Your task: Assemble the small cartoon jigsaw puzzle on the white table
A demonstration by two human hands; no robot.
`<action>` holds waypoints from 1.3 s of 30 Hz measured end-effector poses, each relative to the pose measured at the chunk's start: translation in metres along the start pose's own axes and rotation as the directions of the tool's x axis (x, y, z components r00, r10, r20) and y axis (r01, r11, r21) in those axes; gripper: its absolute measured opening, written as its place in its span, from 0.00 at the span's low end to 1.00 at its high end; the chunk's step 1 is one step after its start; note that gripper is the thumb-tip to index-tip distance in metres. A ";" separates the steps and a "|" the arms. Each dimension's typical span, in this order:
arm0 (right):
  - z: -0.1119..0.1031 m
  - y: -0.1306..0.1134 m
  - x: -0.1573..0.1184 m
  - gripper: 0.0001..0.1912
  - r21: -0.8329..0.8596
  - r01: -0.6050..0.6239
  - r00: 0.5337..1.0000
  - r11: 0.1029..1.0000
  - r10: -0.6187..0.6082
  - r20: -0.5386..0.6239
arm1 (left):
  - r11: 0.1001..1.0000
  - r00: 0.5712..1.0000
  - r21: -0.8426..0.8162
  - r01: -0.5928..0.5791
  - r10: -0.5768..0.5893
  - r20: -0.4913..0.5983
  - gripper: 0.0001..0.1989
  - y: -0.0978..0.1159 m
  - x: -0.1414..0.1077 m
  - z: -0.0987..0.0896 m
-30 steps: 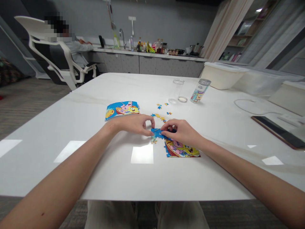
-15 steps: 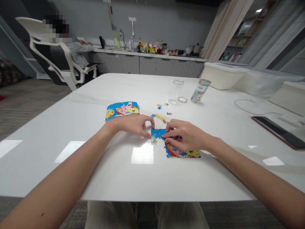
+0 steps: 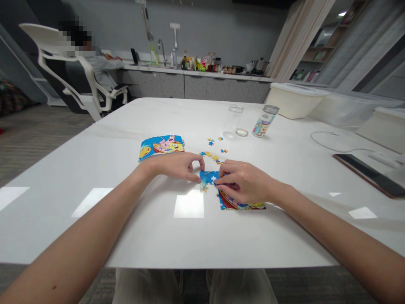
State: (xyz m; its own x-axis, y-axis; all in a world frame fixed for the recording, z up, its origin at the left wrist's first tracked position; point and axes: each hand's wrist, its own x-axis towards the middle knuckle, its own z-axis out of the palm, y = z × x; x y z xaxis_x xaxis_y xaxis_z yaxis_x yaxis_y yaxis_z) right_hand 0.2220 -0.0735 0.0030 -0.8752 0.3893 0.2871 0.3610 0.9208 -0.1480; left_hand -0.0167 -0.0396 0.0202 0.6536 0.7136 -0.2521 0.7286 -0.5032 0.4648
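Your right hand: slid nearer you, fingers curled onto the blue cardboard jigsaw section; grip undeterminable.
Your left hand: half-closed, fingertips at that section's left edge; grip undeterminable.

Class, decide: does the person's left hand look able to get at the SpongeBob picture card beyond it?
Probably yes: the left hand lies just short of the SpongeBob picture card, and nothing stands between them.
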 end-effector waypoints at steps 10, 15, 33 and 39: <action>0.000 -0.002 -0.001 0.15 0.003 -0.052 0.998 0.999 0.052 -0.024 | 1.000 1.000 0.000 0.004 -0.004 0.007 0.19 0.002 -0.001 -0.001; -0.001 -0.001 -0.001 0.14 -0.007 -0.044 0.999 0.999 0.044 0.023 | 1.000 1.000 0.003 0.005 -0.005 0.002 0.19 0.001 0.000 0.000; -0.002 0.007 -0.001 0.14 -0.040 -0.120 0.993 0.992 0.119 -0.017 | 0.999 0.999 0.012 0.035 -0.036 0.022 0.17 0.005 -0.002 -0.002; -0.002 0.019 0.000 0.13 -0.078 -0.364 0.925 0.928 0.350 -0.149 | 1.000 1.000 0.014 0.004 -0.004 0.012 0.16 0.002 -0.001 -0.001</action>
State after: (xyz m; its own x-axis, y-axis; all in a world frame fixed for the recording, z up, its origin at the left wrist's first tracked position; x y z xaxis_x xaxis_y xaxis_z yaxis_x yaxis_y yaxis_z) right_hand 0.2298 -0.0558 0.0017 -0.6348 0.6865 0.3546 0.6790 0.7147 -0.1679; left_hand -0.0166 -0.0410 0.0220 0.6530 0.7097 -0.2644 0.7341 -0.5073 0.4514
